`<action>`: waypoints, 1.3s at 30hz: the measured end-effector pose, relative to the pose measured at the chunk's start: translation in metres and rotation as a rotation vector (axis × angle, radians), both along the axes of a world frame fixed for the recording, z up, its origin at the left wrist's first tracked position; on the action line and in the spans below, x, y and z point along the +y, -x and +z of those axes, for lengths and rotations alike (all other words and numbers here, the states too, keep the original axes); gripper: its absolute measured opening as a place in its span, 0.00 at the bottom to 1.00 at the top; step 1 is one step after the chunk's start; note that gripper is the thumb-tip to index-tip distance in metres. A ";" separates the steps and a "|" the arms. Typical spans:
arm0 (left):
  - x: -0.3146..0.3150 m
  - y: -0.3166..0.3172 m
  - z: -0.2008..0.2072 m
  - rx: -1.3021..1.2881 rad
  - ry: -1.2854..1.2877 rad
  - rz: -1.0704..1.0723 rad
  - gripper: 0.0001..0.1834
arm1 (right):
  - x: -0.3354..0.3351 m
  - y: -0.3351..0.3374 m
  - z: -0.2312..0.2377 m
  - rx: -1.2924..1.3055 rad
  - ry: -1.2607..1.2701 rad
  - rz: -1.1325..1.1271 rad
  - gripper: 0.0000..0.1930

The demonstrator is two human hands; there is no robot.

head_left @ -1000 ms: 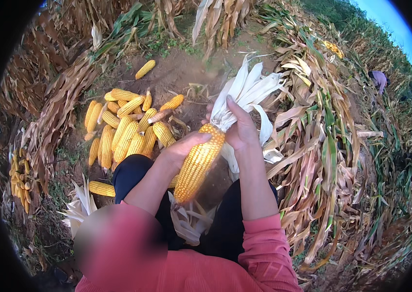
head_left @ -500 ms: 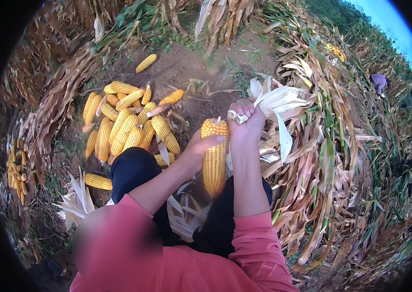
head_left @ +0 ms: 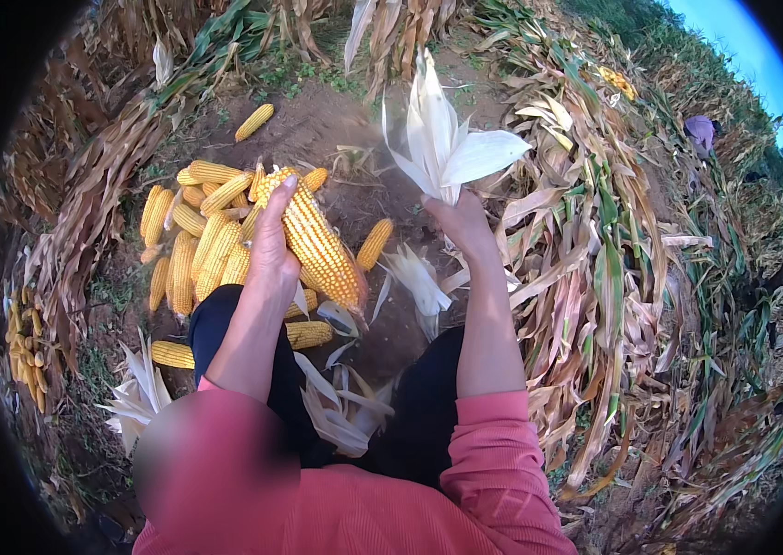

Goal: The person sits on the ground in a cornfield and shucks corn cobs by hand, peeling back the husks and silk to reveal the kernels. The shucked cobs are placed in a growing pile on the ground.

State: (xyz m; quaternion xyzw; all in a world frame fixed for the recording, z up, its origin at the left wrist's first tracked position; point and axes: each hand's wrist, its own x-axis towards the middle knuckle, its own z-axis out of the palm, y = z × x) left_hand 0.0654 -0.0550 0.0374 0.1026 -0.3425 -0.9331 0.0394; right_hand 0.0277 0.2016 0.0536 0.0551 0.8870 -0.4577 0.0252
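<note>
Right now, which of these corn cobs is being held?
The husked cob in your left hand; the others lie ungripped, heaped or loose, and your right hand holds only pale husk.

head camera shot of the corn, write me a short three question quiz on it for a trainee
1. Which hand holds the large bare ear?
2. True or false: the right hand grips a green leaf.
3. Fill in: the nearest pile of ears lies on the ____.

Key:
1. The left hand.
2. False; it grips a pale husk.
3. Ground.
</note>
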 end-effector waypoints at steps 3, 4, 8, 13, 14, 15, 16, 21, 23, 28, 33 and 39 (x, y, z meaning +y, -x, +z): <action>-0.006 -0.001 0.006 0.027 0.017 0.056 0.18 | 0.013 0.001 -0.020 -0.154 -0.549 0.053 0.24; -0.009 -0.003 0.009 0.018 0.011 0.059 0.18 | 0.012 -0.003 -0.014 -0.176 -0.559 0.051 0.25; -0.018 -0.006 0.020 -0.018 -0.009 0.102 0.19 | 0.012 -0.014 0.003 -0.193 -0.624 0.012 0.27; -0.027 -0.005 0.024 0.009 -0.033 0.179 0.19 | 0.011 -0.025 0.005 -0.100 -0.659 -0.001 0.29; -0.028 -0.006 0.027 0.005 -0.033 0.217 0.18 | 0.014 -0.023 0.003 -0.061 -0.666 -0.009 0.29; -0.030 -0.003 0.028 0.025 -0.038 0.223 0.17 | 0.020 -0.017 0.002 -0.023 -0.672 -0.017 0.29; -0.032 -0.002 0.030 0.035 -0.061 0.231 0.16 | 0.025 -0.017 -0.004 -0.003 -0.676 -0.024 0.29; -0.053 0.002 0.025 0.086 -0.102 0.329 0.16 | 0.030 -0.012 -0.017 -0.195 -0.821 -0.029 0.26; -0.060 -0.001 0.027 0.089 -0.069 0.354 0.15 | 0.034 -0.005 -0.033 -0.233 -0.792 -0.014 0.25; -0.089 -0.009 0.024 0.101 -0.033 0.310 0.14 | 0.048 -0.001 -0.104 -0.292 -0.755 0.040 0.27; -0.127 -0.021 0.033 0.117 0.025 0.436 0.12 | 0.015 -0.051 -0.212 -0.272 -0.517 0.155 0.26; -0.112 -0.057 0.063 0.249 0.115 0.353 0.13 | -0.042 -0.198 -0.330 -0.611 -0.499 0.468 0.28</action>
